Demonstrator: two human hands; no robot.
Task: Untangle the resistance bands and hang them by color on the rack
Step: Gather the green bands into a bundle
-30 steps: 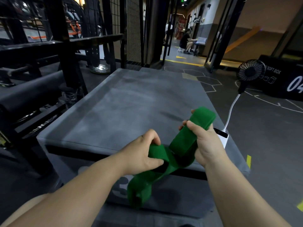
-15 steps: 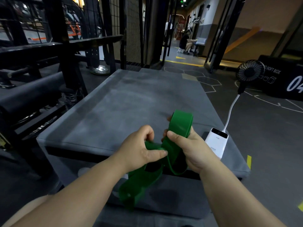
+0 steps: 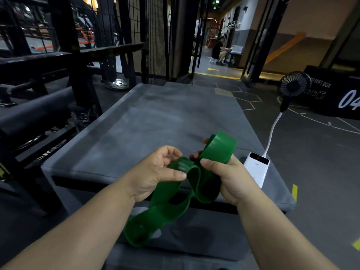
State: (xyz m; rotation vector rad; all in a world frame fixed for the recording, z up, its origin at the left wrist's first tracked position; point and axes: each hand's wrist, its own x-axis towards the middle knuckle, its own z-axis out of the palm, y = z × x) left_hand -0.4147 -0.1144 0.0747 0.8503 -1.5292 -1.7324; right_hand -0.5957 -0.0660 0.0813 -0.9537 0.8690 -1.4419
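While the left hand [image 3: 155,172] pinches one fold and the right hand [image 3: 228,178] curls round an upright loop, a wide green resistance band [image 3: 161,215] twists between them, just above the near edge of a grey padded tabletop [image 3: 155,123], its tail dangling below the wrists. Pulled the wrong way, the twist might tighten, or the stretchy band slip free. The right fingers and the crossing itself are hidden

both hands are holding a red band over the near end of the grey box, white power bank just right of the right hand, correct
Not quite. The band is green, not red, as the head view shows. The rest stands: the left hand and right hand both hold it over the near end of the grey box, with the white power bank just right of the right hand.
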